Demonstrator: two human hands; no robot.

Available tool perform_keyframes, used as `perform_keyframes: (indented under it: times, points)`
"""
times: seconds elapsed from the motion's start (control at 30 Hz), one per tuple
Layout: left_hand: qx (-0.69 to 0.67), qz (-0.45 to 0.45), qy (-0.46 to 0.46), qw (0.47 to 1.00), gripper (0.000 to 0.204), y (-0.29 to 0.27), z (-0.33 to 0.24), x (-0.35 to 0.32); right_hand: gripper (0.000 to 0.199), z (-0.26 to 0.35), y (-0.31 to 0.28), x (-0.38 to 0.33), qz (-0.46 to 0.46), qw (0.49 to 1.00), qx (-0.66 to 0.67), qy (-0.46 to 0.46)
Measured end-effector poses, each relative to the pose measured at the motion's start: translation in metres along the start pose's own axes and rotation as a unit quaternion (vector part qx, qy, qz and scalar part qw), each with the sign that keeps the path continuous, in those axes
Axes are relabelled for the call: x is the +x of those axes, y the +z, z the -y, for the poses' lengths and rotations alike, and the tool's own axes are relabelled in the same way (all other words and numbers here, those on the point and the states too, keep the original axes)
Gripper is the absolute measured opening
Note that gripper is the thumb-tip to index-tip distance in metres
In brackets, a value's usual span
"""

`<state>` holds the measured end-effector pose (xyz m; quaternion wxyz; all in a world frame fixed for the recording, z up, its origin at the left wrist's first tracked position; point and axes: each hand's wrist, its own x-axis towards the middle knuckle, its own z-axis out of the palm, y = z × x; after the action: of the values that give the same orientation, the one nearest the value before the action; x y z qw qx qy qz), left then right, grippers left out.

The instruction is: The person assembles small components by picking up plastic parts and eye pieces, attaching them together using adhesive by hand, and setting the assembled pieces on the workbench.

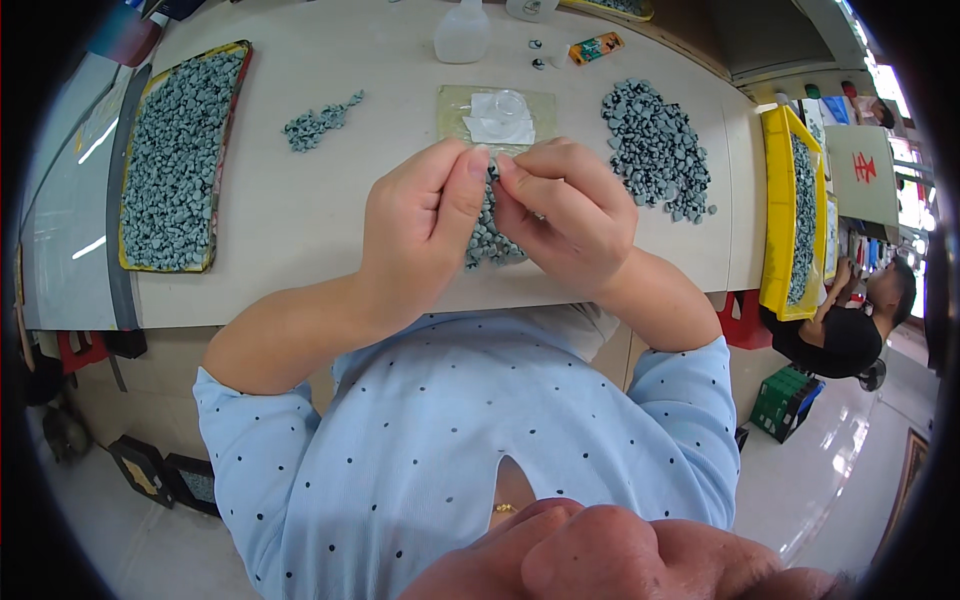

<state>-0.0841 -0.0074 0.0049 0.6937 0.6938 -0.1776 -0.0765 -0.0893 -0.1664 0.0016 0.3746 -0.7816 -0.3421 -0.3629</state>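
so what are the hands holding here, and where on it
A small grey piece, pinched between fingertips of left hand and right hand; which part cannot be told.

The person wears a light blue short-sleeved top (480,440) of soft fabric, sprinkled with small dark dots, its sleeves ending above the elbows. A keyhole slit opens at the neckline, where a thin gold chain (503,508) shows. Both forearms and hands are bare.

A single head-worn fisheye view looks steeply down, close over the table (300,230) edge.
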Motion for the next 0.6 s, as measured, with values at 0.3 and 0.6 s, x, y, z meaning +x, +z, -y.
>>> perform_keyframes:
  times: [0.3,0.6]
  points:
    - [-0.047,0.079,-0.142,0.986,0.029,0.000,-0.005,0.009,0.022,-0.026,-0.048,0.013,0.249,0.941,0.087,0.211]
    - [-0.063,0.127,-0.195,0.971,0.021,-0.002,-0.001,0.010,0.020,-0.043,-0.091,0.008,0.431,0.813,-0.108,0.377]
